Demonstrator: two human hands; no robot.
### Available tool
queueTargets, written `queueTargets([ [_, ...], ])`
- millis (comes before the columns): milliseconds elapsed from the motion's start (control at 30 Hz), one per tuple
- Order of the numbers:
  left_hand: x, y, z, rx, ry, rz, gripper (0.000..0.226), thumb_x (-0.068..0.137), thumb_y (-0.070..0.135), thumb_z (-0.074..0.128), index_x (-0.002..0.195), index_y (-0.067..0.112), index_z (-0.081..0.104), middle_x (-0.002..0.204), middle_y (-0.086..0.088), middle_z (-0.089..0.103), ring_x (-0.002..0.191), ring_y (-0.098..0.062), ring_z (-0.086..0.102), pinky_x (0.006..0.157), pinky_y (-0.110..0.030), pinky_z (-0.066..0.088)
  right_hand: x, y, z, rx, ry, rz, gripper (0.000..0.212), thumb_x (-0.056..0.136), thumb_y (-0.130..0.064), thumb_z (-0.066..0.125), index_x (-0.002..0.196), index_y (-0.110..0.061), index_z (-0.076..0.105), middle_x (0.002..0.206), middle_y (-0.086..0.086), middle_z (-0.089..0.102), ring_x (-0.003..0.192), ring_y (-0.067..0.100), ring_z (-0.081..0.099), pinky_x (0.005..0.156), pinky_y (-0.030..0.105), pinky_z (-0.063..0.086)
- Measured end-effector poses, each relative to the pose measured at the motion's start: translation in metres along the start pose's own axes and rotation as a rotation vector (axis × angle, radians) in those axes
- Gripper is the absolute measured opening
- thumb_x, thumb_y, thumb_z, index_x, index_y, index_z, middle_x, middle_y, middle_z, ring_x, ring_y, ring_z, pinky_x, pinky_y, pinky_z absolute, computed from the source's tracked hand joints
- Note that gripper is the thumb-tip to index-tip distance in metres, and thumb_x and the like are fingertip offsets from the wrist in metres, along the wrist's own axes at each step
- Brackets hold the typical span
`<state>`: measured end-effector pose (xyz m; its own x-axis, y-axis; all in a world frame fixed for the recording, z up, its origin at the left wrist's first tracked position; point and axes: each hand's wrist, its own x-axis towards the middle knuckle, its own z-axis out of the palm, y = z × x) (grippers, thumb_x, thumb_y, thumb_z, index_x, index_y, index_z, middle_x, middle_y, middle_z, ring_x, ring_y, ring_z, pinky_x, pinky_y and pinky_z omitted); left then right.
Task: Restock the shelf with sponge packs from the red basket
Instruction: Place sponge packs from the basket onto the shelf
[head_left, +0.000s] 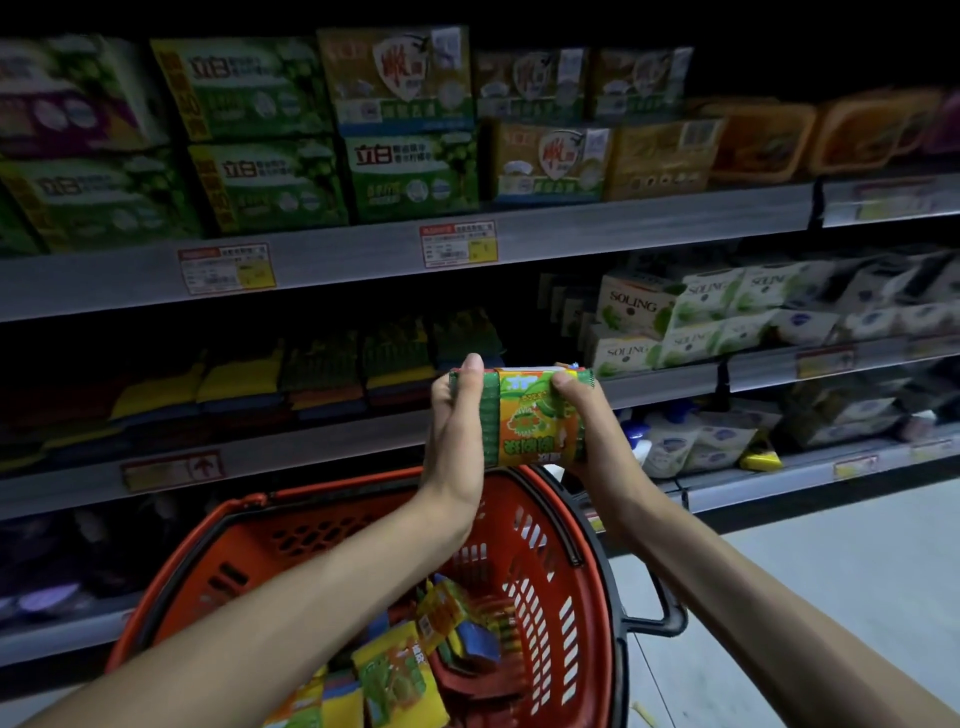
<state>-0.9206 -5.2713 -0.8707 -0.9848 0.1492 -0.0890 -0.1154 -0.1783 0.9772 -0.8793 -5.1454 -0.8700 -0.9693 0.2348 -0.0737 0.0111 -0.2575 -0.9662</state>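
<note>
Above the red basket (244, 545), a sponge pack (535, 421) is held between both hands, level with the shelf (311, 441) edge. The left hand (457, 431) is clasped against its left end, with the thumb laid up the side. The right hand (605, 447) is wrapped round its right end, with the fingertips hooked over the top. Loose packs (395, 670) are seen lying in the basket. Stacked sponges (322, 374) are ranged on the shelf, left of the held pack.
</note>
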Motion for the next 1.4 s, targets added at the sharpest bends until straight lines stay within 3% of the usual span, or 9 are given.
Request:
queueTargets([
  [133,0.004,-0.002,0.008,0.022,0.019,-0.014,0.046,0.102,0.057,0.043,0.123,0.017,0.053,0.105,-0.006,0.069,0.094,-0.016,0.072,0.077,-0.029,0.061,0.005,0.001,-0.005,-0.028,0.016,0.002,0.039,0.103,-0.034,0.052,0.136,-0.015,0.048,0.124,0.014,0.069,0.098,0.017,0.075,0.071,0.025,0.059],
  [333,0.012,-0.010,0.003,-0.030,-0.062,-0.099,0.095,0.071,0.083,0.060,0.135,0.014,0.056,0.119,-0.015,0.073,0.106,-0.029,0.074,0.097,-0.050,0.058,0.012,-0.003,-0.016,-0.099,0.004,0.035,0.046,0.097,-0.041,0.063,0.135,-0.015,0.055,0.121,0.009,0.073,0.104,0.021,0.074,0.073,0.023,0.058],
  [600,0.018,-0.011,0.004,0.004,-0.197,-0.140,0.076,0.082,0.070,0.060,0.132,0.013,0.062,0.119,-0.014,0.074,0.107,-0.030,0.073,0.098,-0.047,0.058,0.020,-0.010,-0.028,-0.177,0.138,0.043,0.075,0.078,-0.057,0.079,0.134,-0.014,0.053,0.113,0.010,0.075,0.093,0.022,0.075,0.086,0.049,0.061],
  [733,0.026,-0.009,-0.003,0.164,-0.237,-0.135,0.070,0.066,0.066,0.073,0.116,0.017,0.071,0.112,-0.009,0.076,0.107,-0.026,0.072,0.101,-0.051,0.055,0.025,-0.020,-0.043,-0.183,0.250,-0.025,0.072,0.074,-0.051,0.086,0.128,-0.015,0.057,0.111,0.013,0.073,0.079,0.016,0.072,0.058,0.027,0.055],
  [900,0.030,-0.005,-0.006,0.258,-0.355,-0.189,0.067,0.064,0.050,0.085,0.117,0.012,0.069,0.109,-0.012,0.078,0.102,-0.026,0.075,0.091,-0.039,0.061,0.032,-0.026,-0.051,-0.213,0.308,-0.092,0.083,0.059,-0.062,0.090,0.128,-0.028,0.060,0.126,0.005,0.067,0.106,0.018,0.072,0.091,0.041,0.060],
  [1033,0.030,-0.012,-0.002,0.171,-0.267,-0.218,0.044,0.077,0.030,0.087,0.112,0.008,0.071,0.108,-0.013,0.078,0.101,-0.027,0.075,0.084,-0.032,0.060,0.036,-0.024,-0.053,-0.119,0.322,-0.049,0.085,0.066,-0.073,0.078,0.133,-0.025,0.057,0.132,0.001,0.065,0.113,0.018,0.069,0.101,0.051,0.054],
  [1133,0.033,-0.014,0.003,0.076,-0.205,-0.241,0.026,0.085,0.027,0.078,0.103,0.008,0.076,0.097,-0.010,0.079,0.090,-0.022,0.075,0.077,-0.027,0.057,0.034,-0.020,-0.053,-0.097,0.328,-0.004,0.069,0.086,-0.055,0.074,0.140,-0.020,0.048,0.126,0.000,0.062,0.099,0.013,0.068,0.091,0.042,0.058],
  [1233,0.040,-0.017,0.011,-0.029,-0.105,-0.284,0.019,0.085,0.025,0.079,0.094,0.008,0.077,0.094,-0.013,0.078,0.087,-0.022,0.073,0.083,-0.033,0.058,0.034,-0.017,-0.055,-0.116,0.375,-0.018,0.079,0.090,-0.041,0.075,0.154,-0.023,0.032,0.111,-0.013,0.051,0.112,0.017,0.056,0.104,0.044,0.050],
  [1400,0.048,-0.015,0.021,-0.265,0.008,-0.334,0.023,0.087,0.017,0.077,0.105,0.003,0.074,0.109,-0.020,0.076,0.105,-0.029,0.073,0.095,-0.039,0.058,0.031,-0.012,-0.050,-0.195,0.310,0.033,0.051,0.089,-0.037,0.077,0.132,-0.019,0.056,0.122,0.007,0.063,0.101,0.016,0.066,0.083,0.034,0.062],
])
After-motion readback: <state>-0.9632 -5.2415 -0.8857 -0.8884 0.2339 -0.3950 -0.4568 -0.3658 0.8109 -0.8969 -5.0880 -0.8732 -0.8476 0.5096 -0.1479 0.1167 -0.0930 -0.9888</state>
